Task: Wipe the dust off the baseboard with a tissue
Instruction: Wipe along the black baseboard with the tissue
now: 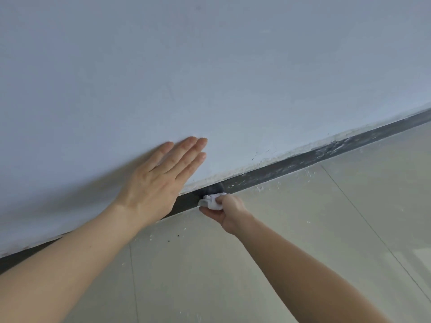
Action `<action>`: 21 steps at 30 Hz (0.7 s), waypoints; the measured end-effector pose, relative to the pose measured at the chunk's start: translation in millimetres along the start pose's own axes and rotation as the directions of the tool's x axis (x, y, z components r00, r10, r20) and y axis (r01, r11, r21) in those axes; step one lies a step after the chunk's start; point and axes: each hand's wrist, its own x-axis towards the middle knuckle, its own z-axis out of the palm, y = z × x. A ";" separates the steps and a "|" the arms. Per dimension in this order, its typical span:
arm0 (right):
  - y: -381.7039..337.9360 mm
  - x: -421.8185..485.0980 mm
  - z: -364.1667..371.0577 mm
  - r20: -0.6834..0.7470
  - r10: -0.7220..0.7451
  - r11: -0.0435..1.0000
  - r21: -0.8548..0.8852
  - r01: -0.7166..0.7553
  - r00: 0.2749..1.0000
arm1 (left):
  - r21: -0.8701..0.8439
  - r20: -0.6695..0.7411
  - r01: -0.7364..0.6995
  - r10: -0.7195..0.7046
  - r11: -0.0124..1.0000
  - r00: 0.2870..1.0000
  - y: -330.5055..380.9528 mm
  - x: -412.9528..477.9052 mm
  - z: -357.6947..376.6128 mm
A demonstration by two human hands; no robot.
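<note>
A dark grey baseboard (291, 163) runs diagonally from lower left to upper right between the wall and the floor. Pale dust streaks cover its right stretch; the part left of the tissue looks darker and cleaner. My right hand (227, 212) grips a crumpled white tissue (212, 200) and holds it against the baseboard near the middle of the view. My left hand (158, 180) lies flat on the wall just above the baseboard, fingers straight and together, pointing up and right.
The white wall (210, 66) fills the upper half, with rough chipped paint along its bottom edge. Glossy beige floor tiles (314, 229) lie below, sprinkled with white crumbs and a few dark specks near the baseboard.
</note>
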 end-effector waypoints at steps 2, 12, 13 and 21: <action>-14.2 4.1 -4.2 0.006 -0.009 0.995 0.104 0.009 1.000 | -0.002 0.002 0.019 -0.019 1.000 1.000 2.4 0.1 0.4; -79.9 1.6 -100.1 -0.179 -0.164 0.892 0.392 0.223 0.970 | -0.046 0.044 0.194 -0.192 0.980 0.980 37.2 9.2 3.3; -72.1 2.1 -96.8 -0.149 -0.112 0.934 0.321 0.156 0.982 | -0.060 0.061 0.207 -0.204 0.976 0.977 38.7 9.5 2.3; -31.1 11.5 -32.0 0.052 0.065 0.998 0.016 -0.066 0.997 | -0.082 0.188 0.256 -0.237 0.963 0.953 44.7 12.7 -13.7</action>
